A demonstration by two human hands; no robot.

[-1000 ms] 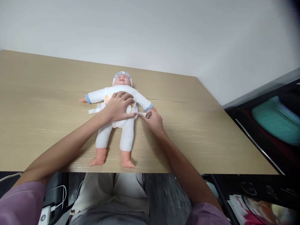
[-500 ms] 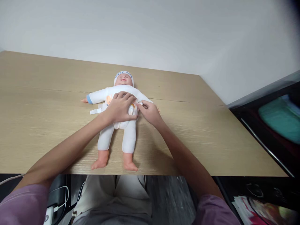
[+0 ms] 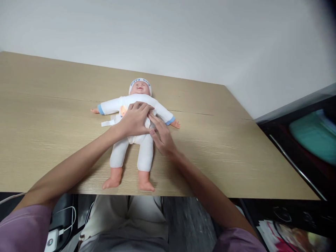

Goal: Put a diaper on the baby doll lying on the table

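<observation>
A baby doll in a white suit and a lettered white cap lies on its back, feet toward me. Around its hips is a white diaper, mostly covered by my hands. One diaper tab sticks out flat at the left side. My left hand rests spread across the doll's belly and the diaper front. Against the diaper's right side lies my right hand, fingers stretched out and fingertips touching near my left hand. The right-side tab is hidden under my fingers.
A wooden table carries the doll, with a pale wall behind it. To the right stands a dark unit holding a green item. Below the front edge are a white charger with cable and some printed papers.
My right hand has gone from pinching the right diaper tab out at the side to lying stretched on the diaper's right side. The doll's right-side hand is uncovered now. My left hand stays put.
</observation>
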